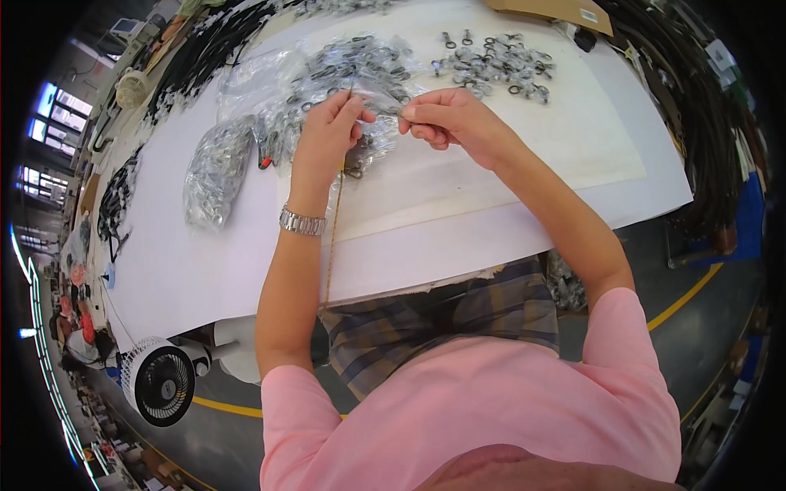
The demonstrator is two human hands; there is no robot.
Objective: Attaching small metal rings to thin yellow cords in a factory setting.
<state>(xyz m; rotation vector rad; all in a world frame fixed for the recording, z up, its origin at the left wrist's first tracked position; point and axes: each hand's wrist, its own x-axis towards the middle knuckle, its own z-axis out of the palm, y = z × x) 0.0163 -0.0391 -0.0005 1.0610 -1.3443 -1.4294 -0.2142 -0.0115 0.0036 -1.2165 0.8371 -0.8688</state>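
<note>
Over the white table, my left hand (326, 135) is closed in a pinch at the edge of a pile of small dark metal ring-ended fittings in clear plastic (352, 65). My right hand (458, 123) pinches a small dark piece a little to the right. Clear film shows between and behind the hands, but what each one grips is too small to name. Under my left wrist a thin yellowish cord (332, 245) runs down to the table's front edge. A tool with a red tip (264, 161) lies left of my left hand.
A bulging clear plastic bag (217, 176) lies to the left. More wrapped ring fittings (499, 65) are spread at the back right, near a cardboard piece (553, 10). Dark straps (205, 61) line the far left. A black-and-white fan (164, 380) stands at the lower left.
</note>
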